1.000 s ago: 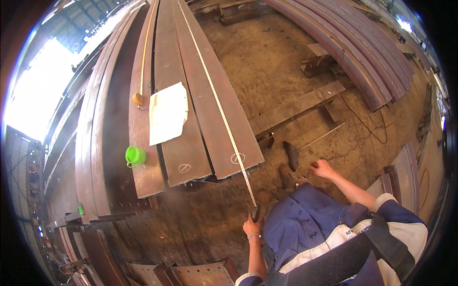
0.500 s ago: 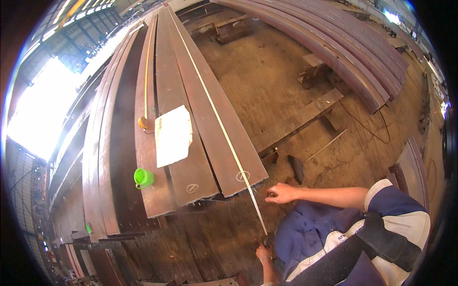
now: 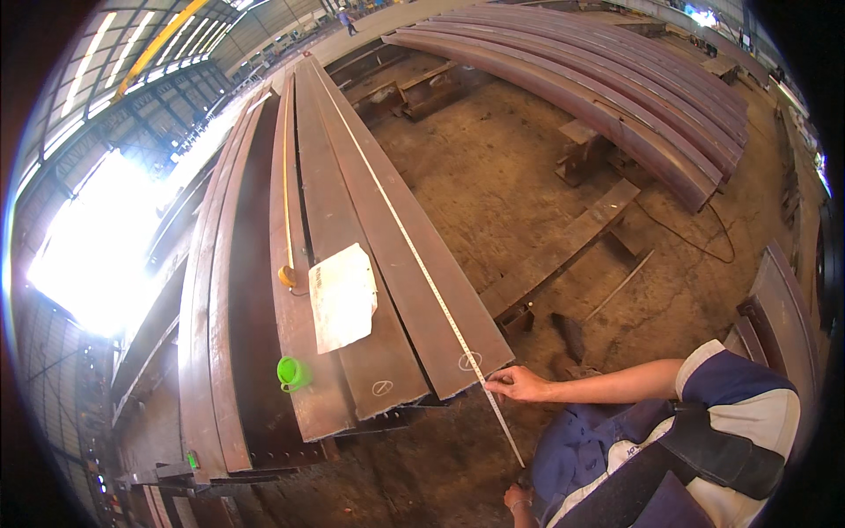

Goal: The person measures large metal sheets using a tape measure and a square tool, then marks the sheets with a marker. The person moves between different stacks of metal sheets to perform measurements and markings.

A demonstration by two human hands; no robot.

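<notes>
Two hands are at work, and we start with the right hand [image 3: 519, 385], whose fingers are drawn together with their tips at the edge of the pale measuring tape [image 3: 431, 286], just past the near end of a brown steel beam [image 3: 407, 292]; we cannot tell whether they clamp it. Our left hand [image 3: 518, 497] is low by the body, near the tape's lower end, with a band [image 3: 521, 502] at the wrist; its fingers are partly lost in shadow, so we cannot tell if they grip. The tape lies along the top of the beam, runs over its end and slants down toward that left hand, crossing a chalk circle [image 3: 470, 362] near the edge. Beside this beam, to our left, is a second beam [image 3: 378, 352] with its own chalk mark [image 3: 382, 388], and a white sheet [image 3: 343, 299] lies partly across it and the next one. On that third beam we see an orange-yellow tape case [image 3: 287, 276], its yellow strip [image 3: 286, 194] running away from us, and a green cup [image 3: 293, 374] nearer its end. To our right, curved beams [image 3: 581, 79] lie side by side beyond a low support beam [image 3: 572, 246] and a dark cable [image 3: 726, 251] on the brown floor [image 3: 475, 158]. Far off, one person [image 3: 346, 19] is upright.
</notes>
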